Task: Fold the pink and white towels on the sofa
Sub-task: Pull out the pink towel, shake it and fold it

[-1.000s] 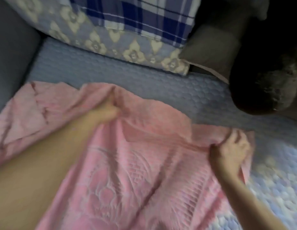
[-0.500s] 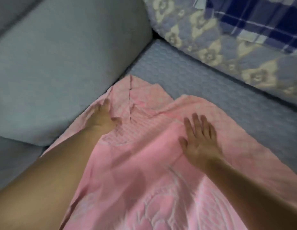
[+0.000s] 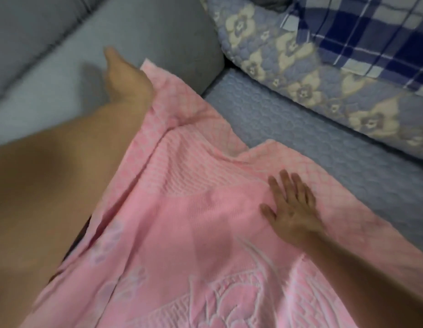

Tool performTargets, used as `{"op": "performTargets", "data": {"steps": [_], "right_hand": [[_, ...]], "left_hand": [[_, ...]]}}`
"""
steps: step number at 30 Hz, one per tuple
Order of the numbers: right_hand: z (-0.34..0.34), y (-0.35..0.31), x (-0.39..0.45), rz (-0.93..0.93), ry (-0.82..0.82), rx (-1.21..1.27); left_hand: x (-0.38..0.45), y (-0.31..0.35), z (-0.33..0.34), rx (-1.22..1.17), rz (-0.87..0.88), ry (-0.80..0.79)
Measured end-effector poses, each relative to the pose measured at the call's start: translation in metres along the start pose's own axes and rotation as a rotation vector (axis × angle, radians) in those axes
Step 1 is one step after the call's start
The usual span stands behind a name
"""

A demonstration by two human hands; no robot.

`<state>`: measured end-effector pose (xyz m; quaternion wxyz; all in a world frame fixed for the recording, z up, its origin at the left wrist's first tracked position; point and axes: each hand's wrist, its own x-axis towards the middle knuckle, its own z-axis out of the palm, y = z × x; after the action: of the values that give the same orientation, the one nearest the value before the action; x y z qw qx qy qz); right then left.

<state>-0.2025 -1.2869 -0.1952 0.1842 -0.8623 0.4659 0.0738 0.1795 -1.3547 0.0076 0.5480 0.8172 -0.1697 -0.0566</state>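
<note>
pink towel (image 3: 182, 221): spread over the sofa seat (image 3: 312, 147), running from the near edge up toward the back-left corner, embossed floral pattern facing up at the near end, a few creases along its left side
towel's far edge: uneven, the left corner is pulled up onto the grey armrest (image 3: 64, 67) and there's a notch in the edge further right
left hand (image 3: 125, 79): up at that raised corner, on the armrest side, touching the towel's edge; pretty blurry, so can't tell if the fingers are pinching the cloth or just resting beside it
right hand (image 3: 291, 207): lying flat, palm down on the towel near its right side, fingers (image 3: 283, 183) straight and slightly spread, gripping nothing
floral cushion (image 3: 288, 60): along the seat's back edge, well apart from the towel
blue plaid cloth (image 3: 371, 36): lying on top of that cushion, far right corner
</note>
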Motion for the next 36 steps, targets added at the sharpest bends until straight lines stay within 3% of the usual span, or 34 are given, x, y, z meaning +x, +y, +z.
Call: {"op": "performTargets", "data": {"steps": [1,2,5,6,7,11,13,15,17,20,22,24,25,26,29,30,34,36], "right_hand": [[-0.001,0.001,0.001,-0.004,-0.031,0.003],[-0.003,0.002,0.002,-0.005,-0.063,0.009],[-0.015,0.0,0.006,0.019,-0.155,0.035],[-0.022,-0.005,0.008,0.026,-0.168,0.049],[-0.03,-0.009,0.007,0.038,-0.151,0.075],[-0.046,0.015,-0.016,0.238,0.202,0.153],[-0.038,0.048,-0.036,0.364,0.258,0.08],[-0.019,0.074,-0.052,0.291,0.333,-0.025],[-0.005,0.086,-0.055,0.197,0.373,-0.097],[0.01,0.092,-0.05,0.2,0.421,-0.114],[0.014,0.095,-0.051,0.205,0.429,-0.099],[0.016,0.096,-0.052,0.192,0.44,-0.077],[0.016,0.097,-0.051,0.192,0.445,-0.074],[0.017,0.099,-0.05,0.195,0.449,-0.074],[0.016,0.1,-0.05,0.197,0.439,-0.057],[0.016,0.099,-0.048,0.196,0.428,-0.044],[0.005,0.097,-0.044,0.239,0.33,0.019],[-0.003,0.095,-0.048,0.232,0.251,0.017]], "left_hand": [[0.013,0.007,-0.001,-0.06,0.001,0.008],[0.019,0.013,-0.005,0.103,0.087,-0.087],[-0.004,-0.007,-0.017,1.225,0.39,-0.715],[-0.024,-0.021,-0.023,1.447,0.409,-0.816],[-0.05,-0.037,-0.028,1.522,0.433,-0.878],[-0.126,-0.068,-0.02,1.31,0.6,-0.866],[-0.127,-0.07,0.006,1.258,0.758,-0.795],[-0.115,-0.066,0.041,1.269,0.896,-0.819],[-0.105,-0.062,0.071,1.342,0.906,-0.92],[-0.116,-0.076,0.097,1.506,0.762,-1.046],[-0.123,-0.084,0.103,1.491,0.696,-0.852],[-0.113,-0.079,0.116,1.311,0.561,-0.471],[-0.107,-0.072,0.123,1.202,0.471,-0.377],[-0.104,-0.065,0.131,1.117,0.386,-0.391],[-0.129,-0.05,0.147,0.958,0.245,-0.637],[-0.148,-0.05,0.144,0.917,0.262,-0.677],[-0.272,-0.082,0.069,0.817,0.658,-0.852],[-0.355,-0.104,0.003,0.812,0.6,-0.946]]}}
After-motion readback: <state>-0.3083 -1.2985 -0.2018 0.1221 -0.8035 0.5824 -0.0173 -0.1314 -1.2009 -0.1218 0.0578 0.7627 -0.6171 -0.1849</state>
